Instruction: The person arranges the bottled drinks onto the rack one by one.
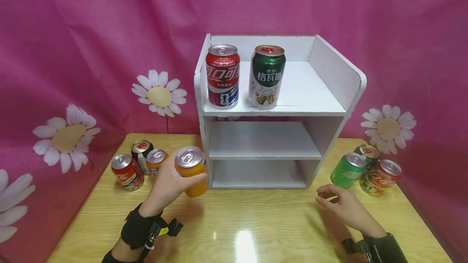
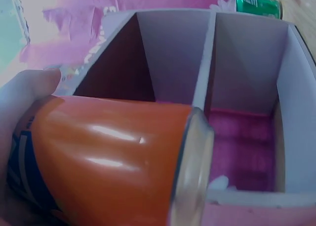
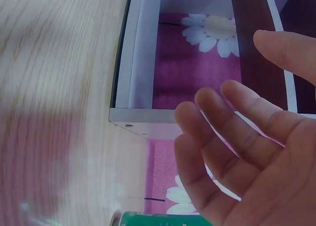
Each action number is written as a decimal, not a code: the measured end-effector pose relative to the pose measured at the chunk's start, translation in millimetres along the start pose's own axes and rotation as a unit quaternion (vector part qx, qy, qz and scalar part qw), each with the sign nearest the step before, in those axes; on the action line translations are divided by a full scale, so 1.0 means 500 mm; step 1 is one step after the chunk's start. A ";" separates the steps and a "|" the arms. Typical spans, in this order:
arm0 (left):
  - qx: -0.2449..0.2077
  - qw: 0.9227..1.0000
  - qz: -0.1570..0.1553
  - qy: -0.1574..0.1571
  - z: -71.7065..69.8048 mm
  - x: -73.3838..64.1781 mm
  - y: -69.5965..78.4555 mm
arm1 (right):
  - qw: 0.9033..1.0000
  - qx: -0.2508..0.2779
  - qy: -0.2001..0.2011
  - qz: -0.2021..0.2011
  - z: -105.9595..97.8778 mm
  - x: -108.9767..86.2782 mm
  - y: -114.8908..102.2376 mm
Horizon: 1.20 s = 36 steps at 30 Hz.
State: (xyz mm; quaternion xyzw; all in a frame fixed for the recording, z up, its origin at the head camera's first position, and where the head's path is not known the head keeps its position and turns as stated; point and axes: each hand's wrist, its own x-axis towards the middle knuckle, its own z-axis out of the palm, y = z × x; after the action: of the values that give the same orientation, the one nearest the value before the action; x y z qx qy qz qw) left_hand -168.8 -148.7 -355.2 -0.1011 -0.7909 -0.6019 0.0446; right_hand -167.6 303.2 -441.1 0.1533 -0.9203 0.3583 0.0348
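1. From my remote seat, I see the left hand (image 1: 170, 180) clamped round an orange can (image 1: 190, 167), thumb across its near side. The can is just beside the lower left edge of the white shelf (image 1: 256, 137); I can't tell whether they touch.

2. The can looks roughly upright and, judging by the shadow, raised off the table (image 1: 270, 214). I'd keep it level, since a tipped base could catch on a board's front edge.

3. That side panel (image 1: 204, 133) is what I'd watch most; I'd want the can held a little nearer me before any sideways move (the left wrist view is mostly can, so the head view serves better here).

4. A second orange can (image 1: 156, 157) stands close behind the left wrist's side of the hand, so I'd avoid swinging the knuckles back that way.

5. The right hand (image 1: 341, 204) holds nothing, its fingers loosely bent and the thumb apart. It hovers near a green can (image 1: 348, 170); I'd leave it quiet there.
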 end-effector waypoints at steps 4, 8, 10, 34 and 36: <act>0.017 1.000 0.013 -0.009 0.019 0.010 0.018 | 1.000 0.001 0.001 -0.007 0.003 0.001 0.002; 0.013 0.999 0.033 -0.020 0.037 0.020 0.037 | 1.000 -0.001 0.004 -0.011 0.006 0.001 0.008; 0.008 0.999 0.040 -0.027 0.047 0.025 0.048 | 1.000 -0.005 0.005 -0.010 0.008 0.000 0.010; 0.028 0.981 0.142 -0.127 0.186 0.101 0.226 | 1.000 -0.005 -0.017 0.006 0.035 0.016 0.011; 0.023 0.978 0.153 -0.137 0.201 0.111 0.241 | 1.000 -0.009 -0.017 0.009 0.036 0.017 0.013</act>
State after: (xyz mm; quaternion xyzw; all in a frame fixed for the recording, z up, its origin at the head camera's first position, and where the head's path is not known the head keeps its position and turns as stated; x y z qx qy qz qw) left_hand -192.0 -15.8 -258.3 -0.3017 -0.7783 -0.5499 0.0299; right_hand -176.8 293.5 -457.1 0.1507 -0.9254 0.3472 0.0172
